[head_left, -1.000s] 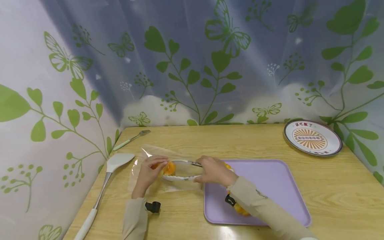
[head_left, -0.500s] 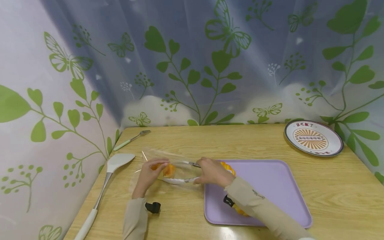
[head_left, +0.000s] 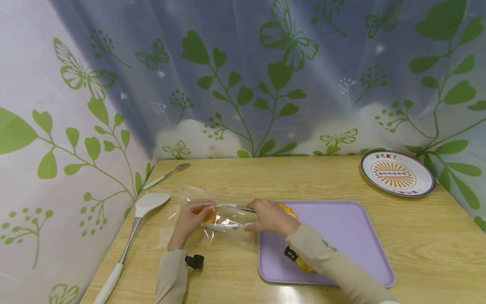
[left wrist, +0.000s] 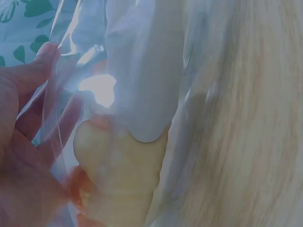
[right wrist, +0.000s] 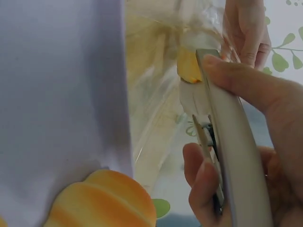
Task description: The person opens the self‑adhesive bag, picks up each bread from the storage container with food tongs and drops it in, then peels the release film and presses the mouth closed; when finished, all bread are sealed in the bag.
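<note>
My left hand [head_left: 192,217] pinches the film of a clear plastic bag [head_left: 228,242] near a yellow-orange piece of bread [head_left: 210,216], which the fingers partly hide. In the left wrist view the bread [left wrist: 120,175] lies inside the film, with a pale, rounded tong tip [left wrist: 149,118] against it. My right hand [head_left: 271,216] grips the tongs [head_left: 243,207] by their handles, thumb on one arm and fingers on the other, as the right wrist view shows. The tongs' arms stand apart and reach into the bag.
A lilac tray [head_left: 334,236] at right bears more bread [head_left: 303,265], partly under my right forearm. At left lie a long white-headed spatula [head_left: 146,204] and a small fork [head_left: 167,176]. A patterned plate [head_left: 396,174] stands at the back right.
The bread has shifted slightly left, further behind my left fingers. The bag's film has moved and creased around the tongs. Both hands have stayed nearly in place.
</note>
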`<move>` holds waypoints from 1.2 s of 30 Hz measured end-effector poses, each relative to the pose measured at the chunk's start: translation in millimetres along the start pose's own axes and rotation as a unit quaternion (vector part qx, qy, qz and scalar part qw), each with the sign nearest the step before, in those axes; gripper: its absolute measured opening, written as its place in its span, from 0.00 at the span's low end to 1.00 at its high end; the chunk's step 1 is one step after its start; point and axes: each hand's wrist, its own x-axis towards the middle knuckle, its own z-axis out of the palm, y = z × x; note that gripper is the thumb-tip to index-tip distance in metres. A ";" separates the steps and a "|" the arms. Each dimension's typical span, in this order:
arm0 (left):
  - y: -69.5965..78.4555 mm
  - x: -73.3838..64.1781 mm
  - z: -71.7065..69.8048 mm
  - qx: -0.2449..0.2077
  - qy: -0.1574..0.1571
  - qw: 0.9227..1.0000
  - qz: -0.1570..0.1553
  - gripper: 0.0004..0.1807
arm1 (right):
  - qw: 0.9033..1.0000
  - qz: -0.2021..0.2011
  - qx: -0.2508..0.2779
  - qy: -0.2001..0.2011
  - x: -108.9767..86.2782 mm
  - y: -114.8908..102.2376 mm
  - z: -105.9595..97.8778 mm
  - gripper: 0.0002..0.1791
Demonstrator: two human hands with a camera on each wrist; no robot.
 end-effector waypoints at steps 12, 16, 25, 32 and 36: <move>-0.8 -0.3 -0.4 0.027 -0.001 1.000 -0.008 0.06 | 0.997 0.015 -0.056 0.050 0.2 -0.3 4.5 0.36; 4.0 -1.8 0.3 0.022 -0.002 1.000 -0.012 0.06 | 0.997 0.010 -0.062 0.039 2.5 0.7 3.7 0.36; 1.5 -3.5 3.4 0.004 -0.013 0.998 -0.061 0.09 | 0.999 0.015 -0.053 0.004 10.9 0.5 6.3 0.36; -6.7 -4.2 1.3 0.006 0.003 0.995 -0.095 0.09 | 0.998 0.041 -0.039 -0.004 -7.0 4.8 -8.4 0.40; -8.5 -2.4 0.3 -0.012 0.009 0.995 -0.097 0.10 | 0.998 0.055 -0.041 0.002 -26.7 10.3 -24.3 0.41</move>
